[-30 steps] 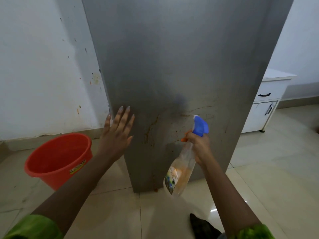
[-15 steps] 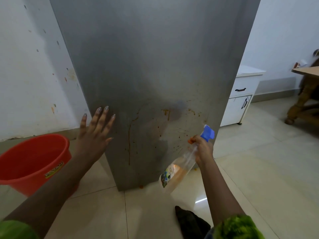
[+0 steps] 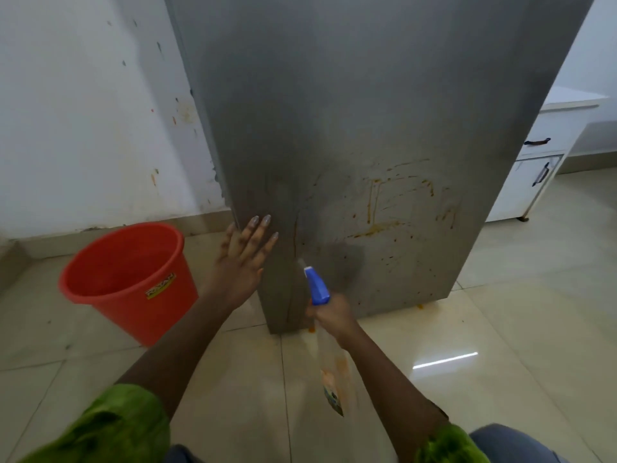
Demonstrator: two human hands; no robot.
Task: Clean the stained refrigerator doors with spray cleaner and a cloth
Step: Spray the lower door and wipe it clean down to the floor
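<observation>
One bucket (image 3: 133,282) sat left of the left hand (image 3: 242,262), which lay flat and spread, gripping nothing, on the door (image 3: 367,128). Right of it, the right hand (image 3: 330,317) clutched one spray bottle (image 3: 329,355), nozzle at the steel. Orange stains (image 3: 377,208) ran beyond it, unwiped: early days. No cloth in sight.

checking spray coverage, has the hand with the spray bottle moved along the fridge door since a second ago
Yes. The right hand with the spray bottle has shifted left along the refrigerator door, from near its right edge toward its left corner.
</observation>
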